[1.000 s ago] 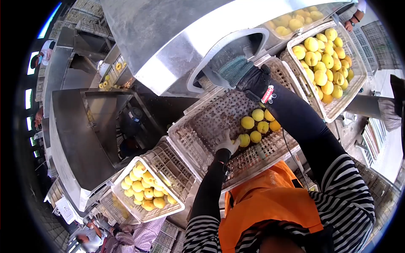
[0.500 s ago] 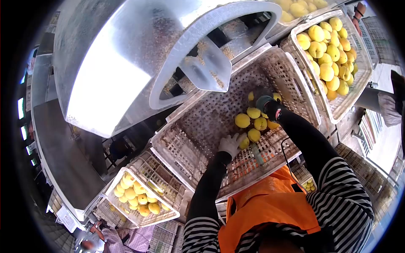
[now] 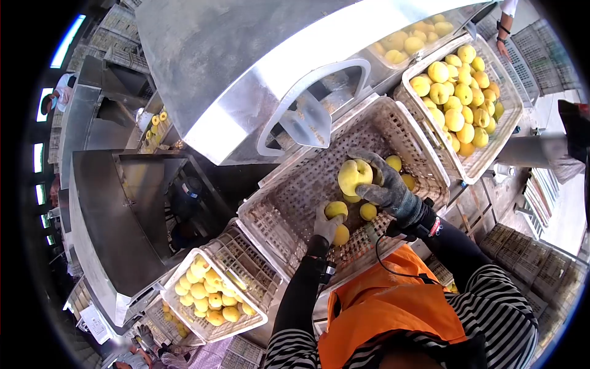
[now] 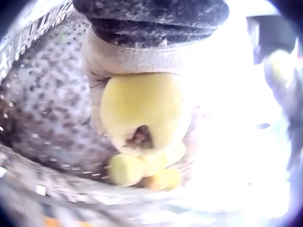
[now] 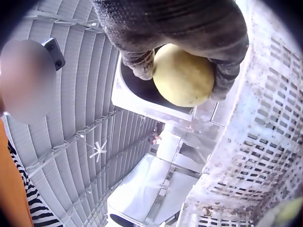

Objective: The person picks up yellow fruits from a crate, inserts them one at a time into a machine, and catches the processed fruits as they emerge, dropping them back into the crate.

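In the head view, my left hand [image 3: 322, 226], in a pale glove, grips a yellow peach [image 3: 335, 210] low inside a dirty white plastic crate [image 3: 279, 206]. The left wrist view shows a dark, ragged hollow on that peach [image 4: 142, 101]. My right hand [image 3: 396, 195], in a dark grey glove, holds another yellow peach [image 3: 355, 177] above the crate floor. Its fingers and thumb curl round the sides of this peach [image 5: 183, 78] in the right wrist view. Several loose peaches lie below, including one [image 3: 368, 212] between the hands.
Beyond the crate stands a metal machine [image 3: 246, 80] with a framed opening and a chute [image 3: 312, 120]. A full peach crate [image 3: 515, 101] sits at the right, and a tilted one [image 3: 236, 329] at the lower left. A black cable [image 3: 380, 255] hangs by the right forearm. Other people stand around the edges.
My right hand came out of the machine opening, reached down among the peaches, and has lifted one. The left hand now has a peach raised in its grip. The head view has shifted.
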Demonstrator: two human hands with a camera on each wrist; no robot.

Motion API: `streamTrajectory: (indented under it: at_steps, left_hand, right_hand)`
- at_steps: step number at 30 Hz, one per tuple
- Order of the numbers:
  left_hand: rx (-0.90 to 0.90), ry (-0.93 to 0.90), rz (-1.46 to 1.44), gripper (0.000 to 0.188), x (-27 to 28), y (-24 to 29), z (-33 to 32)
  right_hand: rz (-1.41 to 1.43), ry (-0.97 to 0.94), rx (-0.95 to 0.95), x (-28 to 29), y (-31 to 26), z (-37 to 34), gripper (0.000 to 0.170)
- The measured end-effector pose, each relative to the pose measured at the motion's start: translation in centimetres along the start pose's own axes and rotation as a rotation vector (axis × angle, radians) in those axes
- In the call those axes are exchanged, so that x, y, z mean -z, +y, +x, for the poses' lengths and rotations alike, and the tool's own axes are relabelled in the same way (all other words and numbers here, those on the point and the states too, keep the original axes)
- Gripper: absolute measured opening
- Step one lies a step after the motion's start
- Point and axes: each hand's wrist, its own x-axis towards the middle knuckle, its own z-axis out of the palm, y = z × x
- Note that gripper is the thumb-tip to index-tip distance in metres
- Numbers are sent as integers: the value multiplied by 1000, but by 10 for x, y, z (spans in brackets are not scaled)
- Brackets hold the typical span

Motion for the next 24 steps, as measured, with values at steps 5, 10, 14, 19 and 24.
streamTrajectory:
  at_steps: [5, 10, 14, 19, 24]
  left_hand:
    - [78, 50, -1453, 54, 57, 145, -40]
    - [-130, 54, -1345, 60, 79, 211, -47]
    - [0, 104, -1305, 66, 93, 226, -44]
    - [40, 3, -1372, 68, 93, 208, -41]
    - [-16, -124, -1393, 72, 113, 219, -35]
  right_hand:
    - [-255, -47, 92, -30, -4, -7, 72]
    - [-657, 289, 500, -65, -45, 8, 86]
    - [-938, 343, 421, -70, -73, 58, 86]
    - [-1182, 386, 432, -46, 2, 147, 90]
    - [-850, 368, 224, -78, -73, 125, 88]
